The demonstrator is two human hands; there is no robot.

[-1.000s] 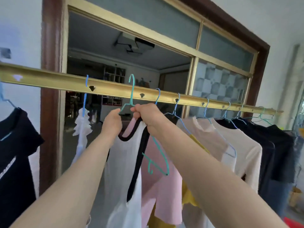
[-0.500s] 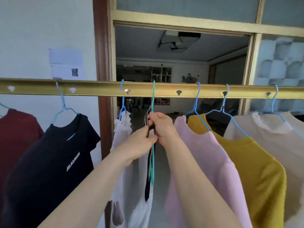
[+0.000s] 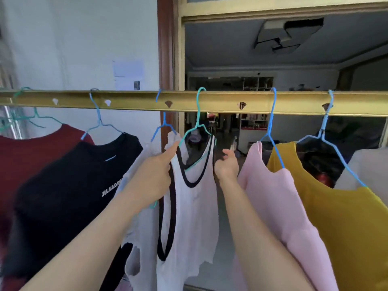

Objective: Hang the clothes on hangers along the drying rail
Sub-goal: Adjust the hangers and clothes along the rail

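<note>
A gold drying rail (image 3: 220, 102) crosses the view. A white tank top with black trim (image 3: 193, 206) hangs from it on a teal hanger (image 3: 198, 114). My left hand (image 3: 153, 177) grips the top's left shoulder strap and the hanger's left arm. My right hand (image 3: 227, 164) sits at the top's right strap, fingers curled, and I cannot tell if it grips the cloth. A white lacy garment (image 3: 142, 234) hangs on a blue hanger just left, partly behind my left arm.
Left on the rail hang a black T-shirt (image 3: 69, 185) and a dark red shirt (image 3: 23, 152). Right hang a pink top (image 3: 279, 198), a mustard top (image 3: 340, 211) and a pale garment (image 3: 369, 164). Behind are a white wall and a doorway.
The teal hanger now hangs on the rail and the tank top has turned to face me. My hands have moved apart from the hanger's neck to its two shoulders.
</note>
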